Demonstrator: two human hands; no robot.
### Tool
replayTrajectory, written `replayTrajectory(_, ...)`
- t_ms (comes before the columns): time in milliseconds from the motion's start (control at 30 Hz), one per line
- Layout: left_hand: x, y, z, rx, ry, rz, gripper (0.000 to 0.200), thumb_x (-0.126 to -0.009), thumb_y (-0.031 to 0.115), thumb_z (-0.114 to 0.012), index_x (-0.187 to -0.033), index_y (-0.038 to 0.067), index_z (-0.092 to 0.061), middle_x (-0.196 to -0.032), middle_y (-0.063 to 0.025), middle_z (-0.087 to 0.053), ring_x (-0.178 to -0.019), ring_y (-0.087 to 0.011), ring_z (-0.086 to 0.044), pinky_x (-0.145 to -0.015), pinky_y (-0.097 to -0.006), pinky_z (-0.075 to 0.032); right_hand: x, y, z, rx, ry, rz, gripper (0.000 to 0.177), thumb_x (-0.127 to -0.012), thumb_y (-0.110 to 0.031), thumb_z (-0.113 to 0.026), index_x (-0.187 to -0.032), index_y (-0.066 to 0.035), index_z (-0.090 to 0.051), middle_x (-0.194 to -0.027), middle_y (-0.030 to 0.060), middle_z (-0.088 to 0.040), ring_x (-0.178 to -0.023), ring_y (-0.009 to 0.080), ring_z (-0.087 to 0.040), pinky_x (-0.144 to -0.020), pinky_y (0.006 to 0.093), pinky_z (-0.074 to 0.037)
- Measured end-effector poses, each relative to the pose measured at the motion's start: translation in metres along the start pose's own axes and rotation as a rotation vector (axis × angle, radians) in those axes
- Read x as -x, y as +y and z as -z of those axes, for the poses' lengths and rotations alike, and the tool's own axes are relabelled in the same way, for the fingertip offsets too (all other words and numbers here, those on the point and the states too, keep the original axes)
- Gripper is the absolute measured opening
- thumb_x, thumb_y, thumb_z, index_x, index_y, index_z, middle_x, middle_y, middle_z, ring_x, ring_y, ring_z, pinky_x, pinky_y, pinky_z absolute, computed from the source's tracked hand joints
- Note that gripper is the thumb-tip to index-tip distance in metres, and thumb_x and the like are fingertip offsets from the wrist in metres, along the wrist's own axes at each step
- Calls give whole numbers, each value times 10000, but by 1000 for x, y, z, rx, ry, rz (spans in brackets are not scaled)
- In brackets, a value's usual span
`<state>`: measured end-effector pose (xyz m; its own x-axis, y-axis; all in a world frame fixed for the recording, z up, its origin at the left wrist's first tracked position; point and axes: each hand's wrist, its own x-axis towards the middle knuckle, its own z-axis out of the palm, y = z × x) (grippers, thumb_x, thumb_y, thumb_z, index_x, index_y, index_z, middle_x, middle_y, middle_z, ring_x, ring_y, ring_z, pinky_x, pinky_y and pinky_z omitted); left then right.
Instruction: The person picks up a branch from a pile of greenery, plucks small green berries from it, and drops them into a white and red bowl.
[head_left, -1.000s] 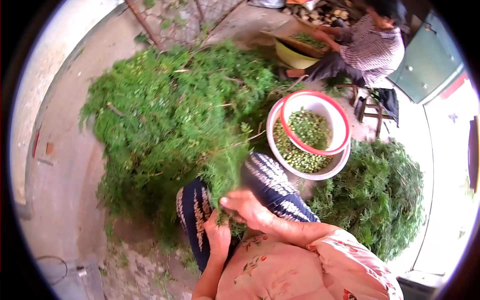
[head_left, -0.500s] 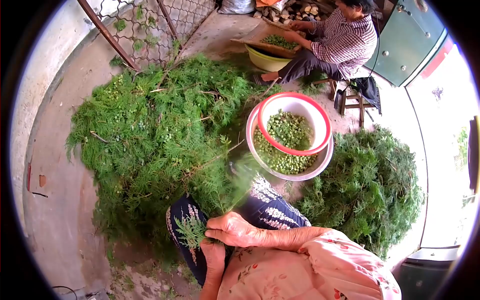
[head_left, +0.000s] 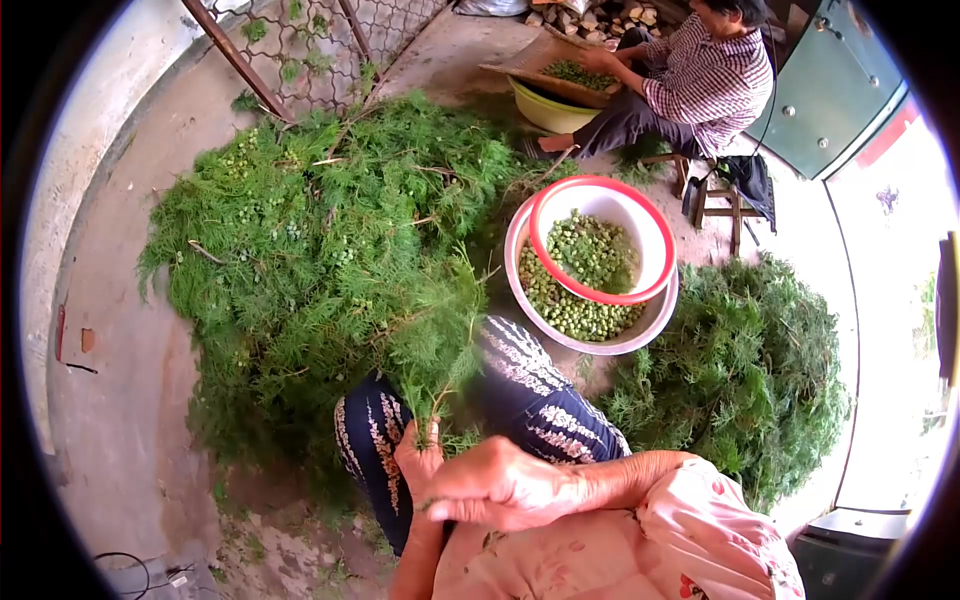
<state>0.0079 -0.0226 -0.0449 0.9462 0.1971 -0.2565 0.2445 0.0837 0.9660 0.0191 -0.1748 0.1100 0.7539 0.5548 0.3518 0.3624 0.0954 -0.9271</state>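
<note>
A leafy green sprig (head_left: 435, 345) stands up from my left hand (head_left: 418, 465), whose fingers are closed on its stem above my lap. My right hand (head_left: 505, 485) is just to the right, in front of the stem's lower end, with fingers curled together; whatever is between them is too small to make out. Beyond my knees lies a large heap of green branches (head_left: 300, 250). Right of it sits a metal basin (head_left: 662, 322) of round green berries, with a red-rimmed white bowl (head_left: 655, 215) of berries resting in it.
A second green heap (head_left: 730, 380) lies at the right. At the back a seated person (head_left: 705, 90) handles a woven tray (head_left: 545, 60) over a yellow basin (head_left: 550, 108). A wooden stool (head_left: 725, 205), wire mesh (head_left: 320, 50) and green door (head_left: 830, 85) stand around.
My right hand has come away from my left hand, moving right and slightly down. The sprig in my left hand now points more upright. The other person's hands have shifted over the tray.
</note>
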Motion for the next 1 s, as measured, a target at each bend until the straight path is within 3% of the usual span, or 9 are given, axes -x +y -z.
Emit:
replayTrajectory(67, 1, 12, -5, 118, 30, -43, 180, -886, 128, -536, -1005, 15, -611, -895, -22, -623, -748, -102, -535, -653, -243, -427, -1, 11, 17, 160, 272, -60, 161, -871, -151, -558, -903, 3, -593, -782, 106, -627, -716, 234, -619, -655, 311, -507)
replayTrajectory(100, 11, 37, -11, -259, 128, -111, 180, -886, 139, -545, -1011, 27, -611, -881, -4, -624, -705, -86, -526, -612, -229, -422, 0, 20, 27, 214, 445, -133, 186, -880, -169, -546, -932, 3, -589, -815, 101, -630, -716, 218, -617, -668, 303, -507)
replayTrajectory(167, 13, 39, -6, 62, 81, 142, 218, -882, 197, -568, -1022, 33, -597, -886, 5, -631, -557, -28, -440, -457, -181, -326, 7, 34, 66, 358, 664, -217, 176, -860, -166, -556, -943, -15, -590, -813, 105, -606, -730, 210, -589, -649, 319, -485)
replayTrajectory(333, 16, 35, 3, 259, 23, 116, 246, -868, 214, -590, -1036, 34, -571, -953, -60, -633, -516, -46, -453, -402, -187, -318, 50, 110, 182, 901, 1051, -211, 92, -799, -50, -559, -871, -9, -600, -842, 133, -563, -790, 274, -559, -728, 339, -455)
replayTrajectory(500, 15, 32, 8, 362, -21, 87, 259, -865, 200, -593, -1040, 10, -572, -944, -82, -629, -503, -59, -434, -407, -203, -313, 108, 169, 258, 1353, 946, -499, 300, -794, -96, -541, -1087, -55, -589, -1228, 219, -463, -1065, 326, -512, -890, 348, -416)
replayTrajectory(633, 16, 29, 11, 385, -26, 96, 267, -868, 211, -588, -1029, -1, -582, -884, -68, -626, -493, -77, -421, -428, -234, -327, 143, 192, 291, 1474, 1059, -458, 307, -777, -4, -472, -1050, -61, -601, -1129, 201, -522, -989, 350, -536, -844, 354, -443)
replayTrajectory(767, 16, 31, 17, 408, -43, 168, 278, -861, 217, -598, -1030, -3, -587, -957, -76, -626, -489, -86, -421, -438, -242, -331, 143, 184, 291, 701, 1383, -389, 268, -845, -11, -473, -1088, -62, -573, -836, 92, -585, -689, 154, -569, -617, 284, -478)
replayTrajectory(867, 16, 27, 16, 376, -49, 130, 291, -854, 241, -607, -1033, 11, -595, -837, -57, -622, -484, -85, -417, -431, -237, -320, 130, 164, 277, 973, 1363, -331, 249, -872, -128, -546, -1110, -57, -550, -733, 78, -578, -611, 151, -534, -568, 287, -458)
replayTrajectory(1000, 22, 37, 7, 145, -65, 139, 228, -873, 264, -573, -962, 59, -613, -606, 71, -460, -473, -22, -380, -406, -183, -292, 114, 144, 268, 1326, 1194, -307, 295, -893, -180, -491, -1164, -62, -506, -1033, 190, -492, -954, 326, -501, -813, 381, -414)
